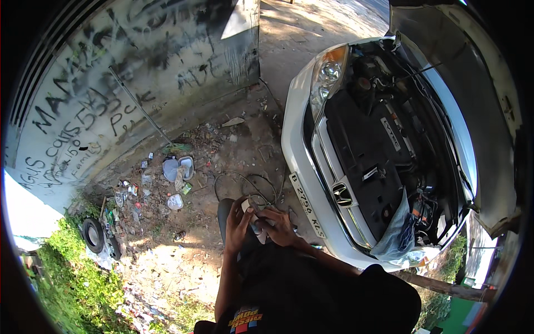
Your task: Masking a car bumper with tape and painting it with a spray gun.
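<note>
My left hand [238,227] is closed in front of my body, with a small pale blocky piece [246,205] showing at its fingertips. Close beside it, my right hand [280,227] has its fingers bent in toward the left one. The two hands meet over something small, mostly covered by the fingers, so its kind cannot be made out. To the right of both hands stands a white car [300,147] with its hood [461,72] raised and its engine bay [361,145] exposed. A bluish cloth [394,231] lies over the car's near front corner.
A dark hose [231,173] lies looped on the dirt ahead of my hands. Litter and white plastic tubs [171,168] spread to the left. A pole [139,106] leans on a graffiti-covered wall [161,67]. Old tires [93,235] rest near green plants [78,278].
</note>
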A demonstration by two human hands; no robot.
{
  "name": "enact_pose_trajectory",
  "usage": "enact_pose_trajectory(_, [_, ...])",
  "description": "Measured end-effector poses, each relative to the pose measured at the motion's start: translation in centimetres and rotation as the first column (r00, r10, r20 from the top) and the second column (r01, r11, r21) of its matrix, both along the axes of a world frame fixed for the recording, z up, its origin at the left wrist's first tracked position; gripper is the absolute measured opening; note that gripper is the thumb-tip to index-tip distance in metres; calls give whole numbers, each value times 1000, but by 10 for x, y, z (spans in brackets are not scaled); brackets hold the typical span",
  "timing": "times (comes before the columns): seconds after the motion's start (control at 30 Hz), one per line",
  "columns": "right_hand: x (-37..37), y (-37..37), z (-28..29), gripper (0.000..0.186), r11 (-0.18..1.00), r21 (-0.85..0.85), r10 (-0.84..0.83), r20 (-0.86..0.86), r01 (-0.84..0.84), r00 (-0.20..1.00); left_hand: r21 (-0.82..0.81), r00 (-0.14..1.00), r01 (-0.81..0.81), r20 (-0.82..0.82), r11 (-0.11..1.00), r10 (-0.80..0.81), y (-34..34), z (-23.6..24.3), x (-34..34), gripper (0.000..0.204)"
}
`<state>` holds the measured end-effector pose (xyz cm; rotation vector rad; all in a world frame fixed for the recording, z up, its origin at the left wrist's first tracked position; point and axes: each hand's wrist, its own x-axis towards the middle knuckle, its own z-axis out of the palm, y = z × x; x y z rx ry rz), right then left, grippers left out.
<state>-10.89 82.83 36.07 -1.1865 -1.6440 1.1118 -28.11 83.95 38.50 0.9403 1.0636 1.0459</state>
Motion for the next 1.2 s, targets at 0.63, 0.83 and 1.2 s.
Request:
enact_pose_trajectory(0.63, [-189, 249, 41, 32, 931, -212, -330, -133, 298, 935, 333, 962, 0, -256, 943, 90, 293, 21, -154, 37])
enact_pose_trajectory(0.83, [-196, 292, 36, 29, 897, -36, -443, -74, 441, 893, 343, 939, 67, -338, 937, 56, 351, 19, -146, 33])
enact_pose_trajectory(1.2, [-161, 425, 57, 25, 788, -218, -614, -343, 576, 711, 352, 926, 376, -122, 857, -356, 511, 43, -91, 51])
